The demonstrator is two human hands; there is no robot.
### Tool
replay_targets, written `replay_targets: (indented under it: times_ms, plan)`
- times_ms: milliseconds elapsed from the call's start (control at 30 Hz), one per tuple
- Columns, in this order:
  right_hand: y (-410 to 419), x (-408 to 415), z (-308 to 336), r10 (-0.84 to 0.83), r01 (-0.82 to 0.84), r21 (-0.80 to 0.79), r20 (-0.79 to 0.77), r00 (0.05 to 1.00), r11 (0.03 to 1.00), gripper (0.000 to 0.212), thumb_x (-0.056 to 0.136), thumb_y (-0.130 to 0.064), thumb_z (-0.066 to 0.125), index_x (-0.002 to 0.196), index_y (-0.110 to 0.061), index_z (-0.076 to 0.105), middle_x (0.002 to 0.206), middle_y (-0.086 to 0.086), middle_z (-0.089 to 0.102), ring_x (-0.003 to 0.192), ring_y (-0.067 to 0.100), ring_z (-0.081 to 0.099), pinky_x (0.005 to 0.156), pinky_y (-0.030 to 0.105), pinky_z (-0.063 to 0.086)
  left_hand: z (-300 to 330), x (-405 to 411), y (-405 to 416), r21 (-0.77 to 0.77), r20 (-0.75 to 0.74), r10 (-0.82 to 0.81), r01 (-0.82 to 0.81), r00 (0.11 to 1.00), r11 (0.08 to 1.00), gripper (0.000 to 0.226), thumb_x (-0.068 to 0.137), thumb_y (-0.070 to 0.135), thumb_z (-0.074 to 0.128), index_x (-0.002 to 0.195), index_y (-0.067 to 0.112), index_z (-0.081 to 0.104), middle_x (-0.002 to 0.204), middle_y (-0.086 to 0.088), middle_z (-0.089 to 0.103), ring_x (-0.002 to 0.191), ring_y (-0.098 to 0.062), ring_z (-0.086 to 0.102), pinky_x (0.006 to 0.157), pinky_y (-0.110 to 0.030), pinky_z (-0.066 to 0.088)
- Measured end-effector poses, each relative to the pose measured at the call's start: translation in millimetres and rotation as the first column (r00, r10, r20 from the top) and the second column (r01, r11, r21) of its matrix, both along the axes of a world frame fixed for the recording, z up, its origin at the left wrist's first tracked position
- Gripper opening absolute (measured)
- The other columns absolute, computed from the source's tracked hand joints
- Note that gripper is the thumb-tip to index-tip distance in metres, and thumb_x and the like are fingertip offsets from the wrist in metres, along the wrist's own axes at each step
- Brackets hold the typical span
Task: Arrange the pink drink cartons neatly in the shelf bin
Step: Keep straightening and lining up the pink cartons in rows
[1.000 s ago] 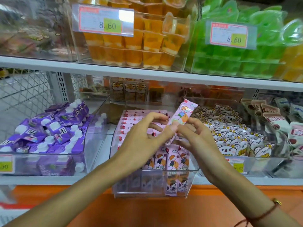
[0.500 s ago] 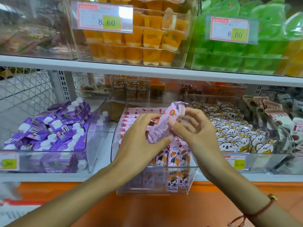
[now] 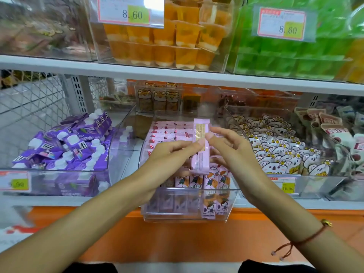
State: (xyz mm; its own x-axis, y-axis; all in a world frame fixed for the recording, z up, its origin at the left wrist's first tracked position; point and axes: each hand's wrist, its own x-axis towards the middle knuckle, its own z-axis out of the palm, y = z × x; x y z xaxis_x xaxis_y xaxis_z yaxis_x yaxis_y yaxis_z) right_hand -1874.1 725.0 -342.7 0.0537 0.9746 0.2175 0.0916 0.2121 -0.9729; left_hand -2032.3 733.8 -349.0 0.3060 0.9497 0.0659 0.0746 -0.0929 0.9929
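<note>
Two hands pinch one carton (image 3: 200, 149) above the bin (image 3: 185, 215): left hand (image 3: 169, 162) grips its mid w/ thumb and fingers, right hand (image 3: 232, 152) nips its upper edge. Vs a sec ago it's turned from slanting to upright, printed back facing out. Prob. lined up for a slot in the front row; other cartons already stand in the bin.

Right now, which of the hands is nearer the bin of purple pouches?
Left. The left hand is just right of the purple pouches; the right hand is farther right, beyond the held pink carton.
</note>
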Motion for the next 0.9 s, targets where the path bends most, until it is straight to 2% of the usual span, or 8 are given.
replay_targets:
  times_ms: [100, 333, 433, 533, 600, 700, 833, 900]
  plan:
    - [-2.7, 0.0, 1.8, 0.064, -0.068, 0.081, 0.052, 0.997, 0.994, 0.032, 0.093, -0.020, 0.057, 0.124, -0.031, 0.056, 0.112, -0.006, 0.066, 0.100, 0.009, 0.065, 0.090, 0.030, 0.051, 0.9, -4.6, 2.0, 0.102, -0.011, 0.006, -0.005, 1.000, 0.995, 0.026, 0.084, 0.034, 0.069, 0.109, 0.039, 0.062, 0.102, 0.017, 0.072, 0.091, 0.006, 0.066, 0.071, -0.008, 0.051]
    - [-11.3, -3.2, 3.2, 0.150, -0.176, 0.278, 0.112, 0.982, 0.944, 0.032, 0.090, 0.000, 0.058, 0.110, -0.025, 0.060, 0.110, -0.013, 0.065, 0.109, 0.000, 0.058, 0.086, 0.014, 0.049, 0.5, -7.2, 6.4, 0.251, 0.009, 0.034, -0.035, 0.999, 0.967, 0.039, 0.082, 0.005, 0.071, 0.114, 0.025, 0.060, 0.113, 0.011, 0.068, 0.107, -0.001, 0.063, 0.096, -0.024, 0.049]
    - [-9.5, -2.1, 2.5, 0.136, -0.169, 0.284, 0.134, 0.982, 0.944, 0.033, 0.091, -0.007, 0.059, 0.119, -0.026, 0.059, 0.118, -0.011, 0.063, 0.113, 0.001, 0.056, 0.091, 0.017, 0.048, -2.7, -8.0, 9.8, 0.221, 0.038, 0.025, -0.033, 0.999, 0.975, 0.038, 0.083, 0.012, 0.071, 0.116, 0.028, 0.060, 0.113, 0.013, 0.069, 0.107, -0.002, 0.064, 0.093, -0.025, 0.051]
    - [-8.5, -1.1, 0.1, 0.110, -0.161, 0.269, 0.194, 0.975, 0.950, 0.050, 0.086, -0.021, 0.067, 0.130, -0.037, 0.049, 0.123, -0.019, 0.057, 0.115, -0.006, 0.052, 0.090, 0.012, 0.046, -2.3, -8.5, 11.7, 0.135, 0.136, 0.051, -0.069, 0.989, 0.988, 0.038, 0.080, 0.032, 0.070, 0.117, 0.027, 0.061, 0.109, 0.010, 0.072, 0.105, -0.008, 0.066, 0.093, -0.032, 0.051]
    - [-9.8, -2.8, -1.8, 0.092, -0.162, 0.288, 0.242, 0.966, 0.944, 0.051, 0.084, -0.020, 0.070, 0.126, -0.039, 0.049, 0.120, -0.020, 0.056, 0.112, -0.004, 0.054, 0.084, 0.010, 0.046, -1.4, -6.9, 11.9, 0.053, 0.228, 0.069, -0.083, 0.971, 0.995, 0.046, 0.074, 0.040, 0.069, 0.115, 0.020, 0.061, 0.103, 0.004, 0.074, 0.098, -0.013, 0.070, 0.086, -0.032, 0.055]
    - [-12.2, -5.2, -1.9, 0.034, -0.116, 0.337, 0.241, 0.970, 0.934, 0.034, 0.086, -0.011, 0.068, 0.113, -0.030, 0.058, 0.109, -0.017, 0.062, 0.105, 0.006, 0.060, 0.080, 0.017, 0.050, 0.4, -2.9, 6.3, -0.008, 0.277, 0.061, -0.061, 0.959, 0.998, 0.054, 0.068, 0.043, 0.072, 0.113, 0.016, 0.060, 0.102, 0.002, 0.075, 0.095, -0.011, 0.071, 0.076, -0.023, 0.058]
    - [-12.4, -0.4, 1.6, 0.036, -0.088, 0.301, 0.174, 0.984, 0.950, 0.029, 0.086, -0.010, 0.068, 0.111, -0.022, 0.060, 0.105, -0.011, 0.066, 0.096, 0.001, 0.063, 0.075, 0.011, 0.050, 2.5, -5.6, 3.0, 0.096, 0.235, 0.205, -0.233, 0.950, 0.968, 0.077, 0.061, 0.044, 0.076, 0.130, 0.039, 0.041, 0.124, 0.020, 0.058, 0.110, -0.003, 0.062, 0.091, -0.025, 0.052]
    - [-10.4, 2.5, 2.2, 0.008, -0.038, 0.248, 0.123, 0.992, 0.968, 0.031, 0.083, -0.018, 0.070, 0.111, -0.024, 0.058, 0.110, -0.006, 0.066, 0.100, 0.002, 0.063, 0.082, 0.014, 0.050, 4.4, -6.0, 1.0, 0.176, 0.200, 0.208, -0.244, 0.958, 0.954, 0.067, 0.066, 0.043, 0.074, 0.126, 0.043, 0.044, 0.123, 0.024, 0.055, 0.111, -0.002, 0.061, 0.092, -0.025, 0.051]
